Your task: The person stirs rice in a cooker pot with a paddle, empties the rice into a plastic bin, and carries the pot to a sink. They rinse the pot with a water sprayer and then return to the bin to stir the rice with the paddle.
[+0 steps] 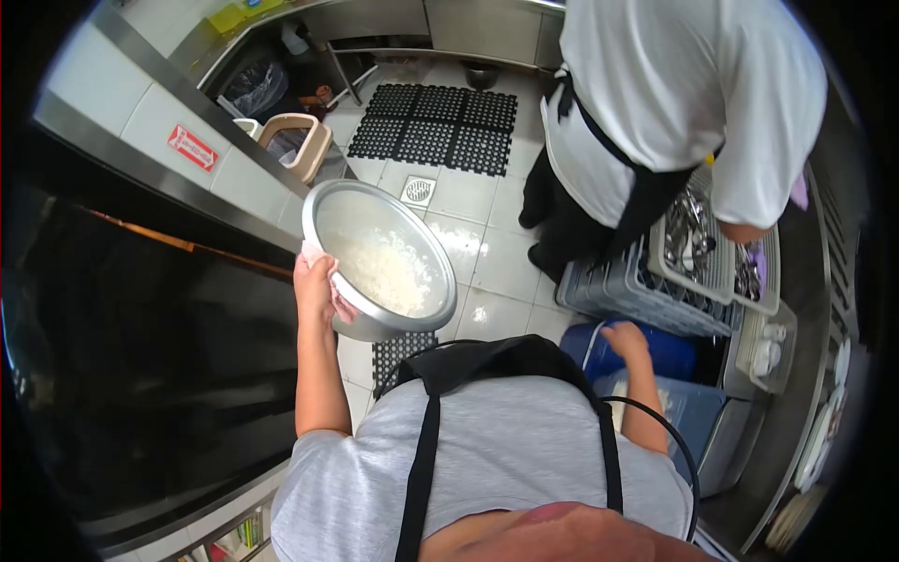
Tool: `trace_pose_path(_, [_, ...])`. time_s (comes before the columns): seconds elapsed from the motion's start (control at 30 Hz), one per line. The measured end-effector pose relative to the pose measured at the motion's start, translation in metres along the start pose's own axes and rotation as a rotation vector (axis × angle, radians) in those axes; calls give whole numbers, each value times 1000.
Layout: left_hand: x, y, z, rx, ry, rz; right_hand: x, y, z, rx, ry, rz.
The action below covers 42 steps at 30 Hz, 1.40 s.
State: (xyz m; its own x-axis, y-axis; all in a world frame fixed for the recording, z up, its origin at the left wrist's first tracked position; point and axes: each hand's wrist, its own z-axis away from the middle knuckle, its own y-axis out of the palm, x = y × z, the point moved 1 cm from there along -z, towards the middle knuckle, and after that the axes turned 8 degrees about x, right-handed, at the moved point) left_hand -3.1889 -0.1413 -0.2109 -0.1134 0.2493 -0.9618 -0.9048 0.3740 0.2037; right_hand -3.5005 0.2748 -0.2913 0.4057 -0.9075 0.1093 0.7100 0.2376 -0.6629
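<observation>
My left hand grips the rim of a large metal pot, with a pink cloth between fingers and metal. White cooked rice lies in the pot, which is tilted so its inside faces me. On the other side, my right hand hovers over a blue bin, fingers loosely bent and seemingly holding nothing. Under my right forearm is a grey-blue tub with pale contents, partly hidden by the arm.
A co-worker in a white shirt stands ahead on the right, beside cutlery baskets on stacked grey crates. Black mats lie on the tiled floor around a drain. A beige bin stands by the left wall.
</observation>
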Motion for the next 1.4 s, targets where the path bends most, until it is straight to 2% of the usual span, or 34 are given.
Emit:
trace_pose_path(0.03, [-6,7,-16,5,9,24,19,0,-35,-58,-113,62])
trace_pose_path(0.07, [-11,16,-31,10,19,49,59,-24,-41,40,-139,-61])
trace_pose_path(0.13, [-18,33,-67,8,39,94,115,-42,-93,-62,-334,-87])
trace_pose_path(0.2, [-19,51,-102,-13,57,134,178,-77,-146,-51,-542,-42])
trace_pose_path(0.23, [-22,62,-115,9,57,149,211,-103,-169,19,-601,29])
trace_pose_path(0.27, [-20,68,-126,7,52,156,248,-134,-184,64,-589,150])
trace_pose_path(0.33, [-26,88,-157,16,72,173,308,-192,-204,-23,-591,116])
trace_pose_path(0.4, [-31,102,-187,-31,108,172,367,-250,-218,-104,-734,129])
trace_pose_path(0.43, [-35,108,-203,-42,122,173,398,-293,-184,-55,-713,118])
trace_pose_path(0.47, [-38,112,-218,-51,131,173,425,-311,-221,-178,-860,197])
trace_pose_path(0.5, [-40,113,-234,-32,134,170,450,-338,-235,-214,-863,184])
trace_pose_path(0.67, [-66,129,-311,8,201,211,508,-456,-230,-335,-875,5])
trace_pose_path(0.8, [-87,141,-396,122,217,186,500,-532,-285,-475,-722,-23])
trace_pose_path(0.83, [-95,151,-415,144,222,166,485,-549,-318,-553,-760,-32])
trace_pose_path(0.87, [-103,160,-436,169,233,149,467,-566,-324,-426,-672,-157])
trace_pose_path(0.9, [-112,166,-460,252,247,140,448,-585,-329,-418,-590,-190])
trace_pose_path(1.0, [-155,208,-508,295,299,150,378,-633,-345,-441,-402,-377])
trace_pose_path(1.03, [-168,221,-527,356,324,138,354,-644,-352,-547,-417,-495])
trace_pose_path(1.1, [-193,247,-565,448,373,120,320,-664,-341,-533,-321,-625])
trace_pose_path(1.13, [-206,263,-583,508,397,119,303,-674,-344,-528,-208,-660])
trace_pose_path(1.2, [-230,301,-614,608,451,119,268,-688,-367,-551,-161,-721])
trace_pose_path(1.27, [-245,323,-640,634,493,144,250,-686,-367,-562,-116,-795])
trace_pose_path(1.33, [-254,359,-683,729,491,116,227,-703,-402,-523,-90,-814])
trace_pose_path(1.4, [-262,399,-718,692,505,168,212,-717,-433,-507,-66,-837])
